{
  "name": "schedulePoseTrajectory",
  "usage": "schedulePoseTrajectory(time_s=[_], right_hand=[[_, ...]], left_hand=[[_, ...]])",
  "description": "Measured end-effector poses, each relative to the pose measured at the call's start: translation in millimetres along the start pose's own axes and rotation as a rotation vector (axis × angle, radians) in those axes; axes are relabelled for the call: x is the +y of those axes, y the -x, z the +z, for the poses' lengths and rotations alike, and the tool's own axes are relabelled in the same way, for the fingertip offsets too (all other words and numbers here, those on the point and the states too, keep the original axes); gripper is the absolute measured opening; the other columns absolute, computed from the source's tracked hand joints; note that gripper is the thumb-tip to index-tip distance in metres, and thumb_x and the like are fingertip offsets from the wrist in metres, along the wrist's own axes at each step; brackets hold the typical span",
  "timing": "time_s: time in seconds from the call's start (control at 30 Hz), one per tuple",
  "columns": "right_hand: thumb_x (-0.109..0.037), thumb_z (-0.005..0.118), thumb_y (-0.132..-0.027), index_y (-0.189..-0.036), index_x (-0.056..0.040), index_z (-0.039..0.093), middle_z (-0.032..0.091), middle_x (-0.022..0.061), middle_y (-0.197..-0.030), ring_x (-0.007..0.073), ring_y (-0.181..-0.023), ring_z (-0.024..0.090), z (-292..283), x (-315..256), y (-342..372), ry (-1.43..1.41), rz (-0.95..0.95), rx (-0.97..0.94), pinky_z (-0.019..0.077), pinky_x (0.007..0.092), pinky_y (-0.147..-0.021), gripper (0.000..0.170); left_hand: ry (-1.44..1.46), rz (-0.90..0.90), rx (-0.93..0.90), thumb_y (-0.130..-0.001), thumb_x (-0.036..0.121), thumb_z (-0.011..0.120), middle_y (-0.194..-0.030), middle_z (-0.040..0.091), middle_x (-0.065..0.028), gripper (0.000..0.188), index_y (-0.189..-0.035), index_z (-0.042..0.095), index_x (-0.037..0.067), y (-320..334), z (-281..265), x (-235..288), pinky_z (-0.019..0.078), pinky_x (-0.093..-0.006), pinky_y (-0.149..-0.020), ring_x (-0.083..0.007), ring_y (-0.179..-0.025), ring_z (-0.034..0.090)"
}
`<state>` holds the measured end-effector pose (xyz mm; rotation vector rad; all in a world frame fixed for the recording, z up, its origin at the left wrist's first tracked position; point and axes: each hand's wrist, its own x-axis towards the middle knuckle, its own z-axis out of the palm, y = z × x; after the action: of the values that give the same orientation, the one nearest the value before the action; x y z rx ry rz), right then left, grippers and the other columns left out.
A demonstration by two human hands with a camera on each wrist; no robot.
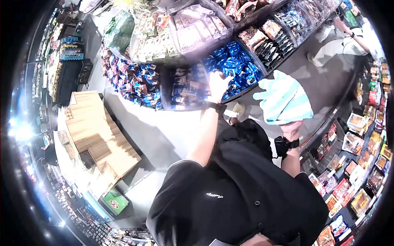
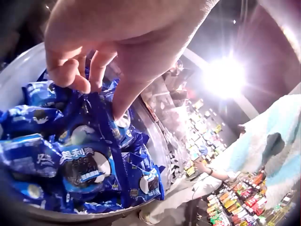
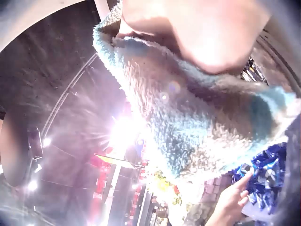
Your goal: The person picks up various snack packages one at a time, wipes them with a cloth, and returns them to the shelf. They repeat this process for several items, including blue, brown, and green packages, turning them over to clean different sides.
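Note:
My left hand reaches into a bin of shiny blue cookie packets. In the left wrist view, its thumb and fingertips pinch the upper edge of a blue packet printed with a dark cookie and white Chinese lettering. Other blue packets lie packed around it inside the pale bin rim. My right hand is raised to the right of the bin, its fingers inside a fluffy white and light-blue striped glove. The glove's fingers are spread, and its loose cuff shows the bare heel of the hand in the right wrist view.
Neighbouring bins hold dark packets, pale packets and blue-and-red sweets. A wooden counter stands to the left. Shelves of packaged food curve along the right. Another person is beyond the bins at upper right.

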<state>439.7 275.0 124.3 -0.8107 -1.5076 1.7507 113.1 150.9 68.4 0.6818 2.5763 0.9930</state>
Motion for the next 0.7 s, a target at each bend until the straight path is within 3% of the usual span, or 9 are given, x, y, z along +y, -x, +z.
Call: schedulePoseTrajectory(time_s=[0.13,0.2,0.27,0.33,0.4,0.47,0.53,0.63,0.7], right_hand=[[-0.04,0.057,-0.088,-0.138,-0.0054,0.033,0.046,0.0127,-0.136,0.0271,-0.119,0.05,39,-37,-15,-0.502,0.196,-0.062,0.0436,0.0393,-0.097,0.065],[-0.041,0.055,-0.09,-0.139,-0.0054,0.033,0.047,0.0128,-0.135,0.0269,-0.118,0.051,56,-56,-26,-0.72,0.345,-0.114,0.0444,0.0388,-0.097,0.065],[-0.042,0.053,-0.091,-0.14,-0.0053,0.032,0.048,0.0129,-0.134,0.0266,-0.117,0.053,68,-67,-36,-0.845,0.492,-0.148,0.0453,0.0383,-0.096,0.064],[-0.043,0.051,-0.092,-0.14,-0.0053,0.031,0.049,0.013,-0.133,0.0264,-0.115,0.054,77,-63,-43,-0.785,0.512,-0.194,0.0462,0.0378,-0.095,0.064],[-0.041,0.053,-0.091,-0.14,-0.0048,0.03,0.045,0.0122,-0.135,0.0252,-0.12,0.049,74,-37,-42,-0.526,0.417,-0.286,0.042,0.0376,-0.099,0.065],[-0.036,0.054,-0.09,-0.135,-0.0034,0.036,0.048,0.0101,-0.127,0.0235,-0.112,0.051,102,-49,-39,-0.275,0.233,-0.394,0.0441,0.0363,-0.094,0.059],[-0.034,0.055,-0.089,-0.134,-0.0005,0.038,0.05,0.0098,-0.122,0.0225,-0.108,0.051,126,-71,-41,0.045,-0.014,-0.436,0.0438,0.0348,-0.092,0.059],[-0.032,0.055,-0.086,-0.135,0.0053,0.037,0.053,0.0113,-0.117,0.0215,-0.105,0.051,154,-102,-48,0.054,-0.2,-0.372,0.0414,0.0324,-0.092,0.064],[-0.031,0.057,-0.087,-0.128,0.0043,0.043,0.054,0.0101,-0.114,0.0192,-0.104,0.052,156,-96,-48,-0.067,-0.148,-0.312,0.0421,0.0313,-0.091,0.056]], left_hand=[[0.257,-0.143,-0.045,-0.068,0.026,0.081,-0.098,0.061,-0.0186,0.044,-0.094,0.056,0.0,6,-16,16,0.0492,-0.037,-0.078,-0.0317,-0.089,0.061],[0.358,-0.117,-0.053,-0.071,0.024,0.079,-0.096,0.064,-0.0142,0.046,-0.1,0.054,0.0,13,-31,28,0.0493,-0.0328,-0.079,-0.0244,-0.089,0.062],[0.527,-0.109,-0.074,-0.073,0.023,0.079,-0.094,0.063,-0.0114,0.044,-0.102,0.053,0.001,26,-57,50,0.0489,-0.0315,-0.079,-0.0204,-0.088,0.062],[0.637,-0.003,-0.062,-0.08,0.012,0.073,-0.095,0.062,-0.0078,0.035,-0.107,0.053,0.002,55,-104,100,0.0478,-0.0281,-0.079,-0.0131,-0.088,0.059],[0.785,-0.033,-0.101,-0.082,0.005,0.069,-0.096,0.062,-0.0064,0.032,-0.109,0.052,0.002,79,-132,136,0.0473,-0.0249,-0.08,-0.0104,-0.089,0.059],[0.972,-0.067,-0.104,-0.083,0.001,0.068,-0.095,0.063,-0.0057,0.032,-0.11,0.052,0.001,96,-135,148,0.0473,-0.0241,-0.081,-0.0099,-0.09,0.059],[0.845,0.065,-0.038,-0.081,0.002,0.07,-0.099,0.063,-0.0069,0.037,-0.115,0.055,0.0,109,-132,156,0.048,-0.0248,-0.081,-0.0113,-0.09,0.06],[0.763,0.145,0.081,-0.078,0.003,0.074,-0.103,0.064,-0.0086,0.04,-0.115,0.06,-0.001,121,-127,164,0.0503,-0.0269,-0.078,-0.0128,-0.092,0.061],[0.696,0.249,0.059,-0.077,0.003,0.074,-0.103,0.065,-0.0087,0.04,-0.114,0.061,0.0,119,-127,158,0.0507,-0.0269,-0.078,-0.0128,-0.092,0.062]])
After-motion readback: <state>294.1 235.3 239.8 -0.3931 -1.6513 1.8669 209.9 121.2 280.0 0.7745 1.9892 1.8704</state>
